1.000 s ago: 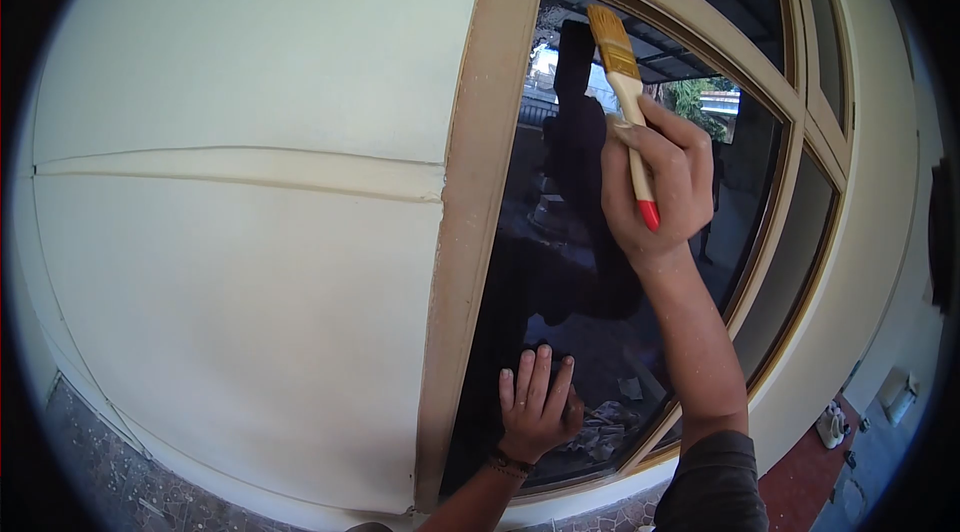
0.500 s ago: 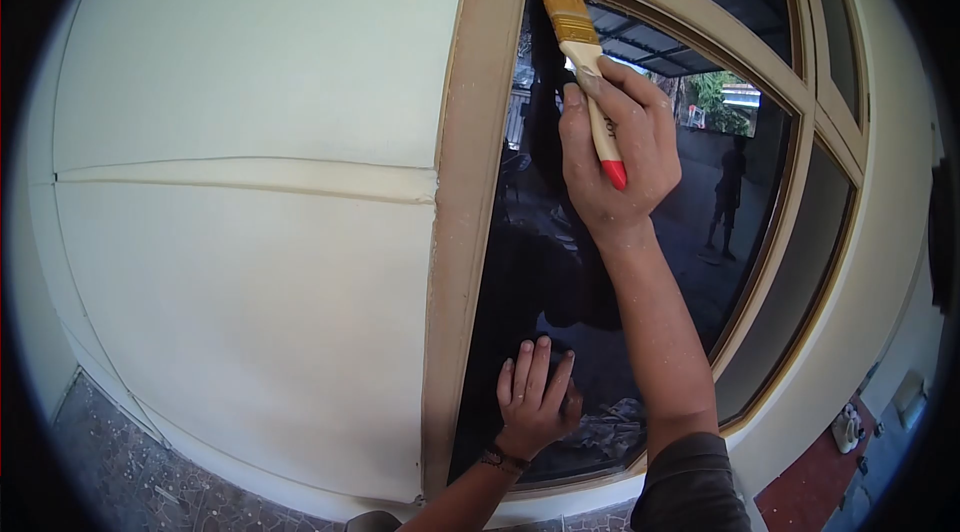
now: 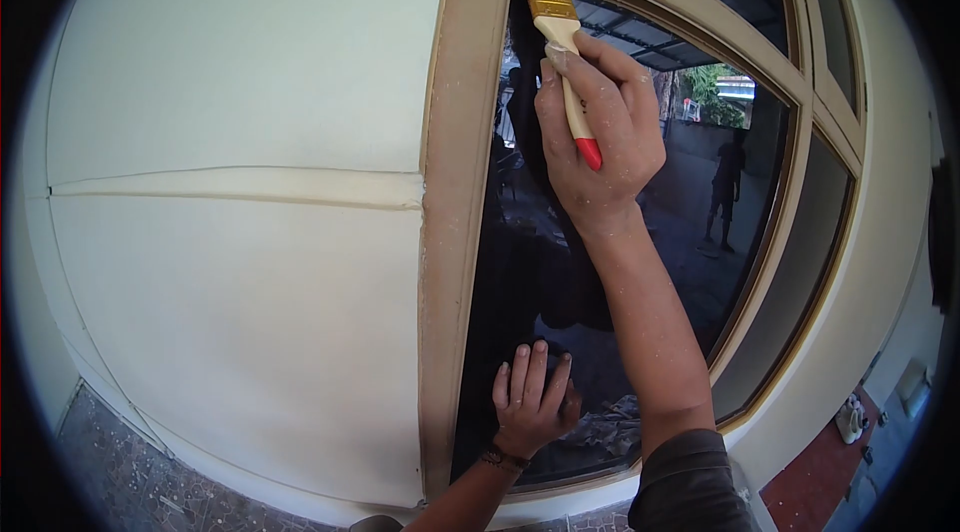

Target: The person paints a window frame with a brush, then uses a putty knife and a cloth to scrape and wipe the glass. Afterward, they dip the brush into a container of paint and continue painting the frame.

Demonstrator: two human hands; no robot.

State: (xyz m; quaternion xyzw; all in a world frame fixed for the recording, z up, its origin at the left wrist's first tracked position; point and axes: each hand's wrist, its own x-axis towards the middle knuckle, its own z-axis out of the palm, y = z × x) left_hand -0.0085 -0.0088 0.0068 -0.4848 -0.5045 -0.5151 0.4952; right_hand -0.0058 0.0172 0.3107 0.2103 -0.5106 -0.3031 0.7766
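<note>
A paintbrush [image 3: 556, 30] with a cream handle, gold ferrule and red tip is held in my right hand [image 3: 612, 132], fingers closed round the handle. Its tan bristles meet the upper left corner of the window frame [image 3: 462, 132], where the frame borders the glass. My left hand [image 3: 535, 394] lies with fingers stretched out against the dark window glass [image 3: 540, 272], low in the pane. A dark bracelet [image 3: 505, 459] circles the left wrist.
A cream wall [image 3: 240, 302] with a raised horizontal band [image 3: 240, 187] stands left of the frame. More panes continue to the right. Patterned floor tiles [image 3: 110, 452] run along the bottom left. Shoes [image 3: 851, 419] lie near a red floor patch [image 3: 815, 477]. A person shows as a reflection in the glass.
My right hand and the paintbrush have shifted up and left, deeper into the frame's corner. The left hand stays in about the same place on the glass.
</note>
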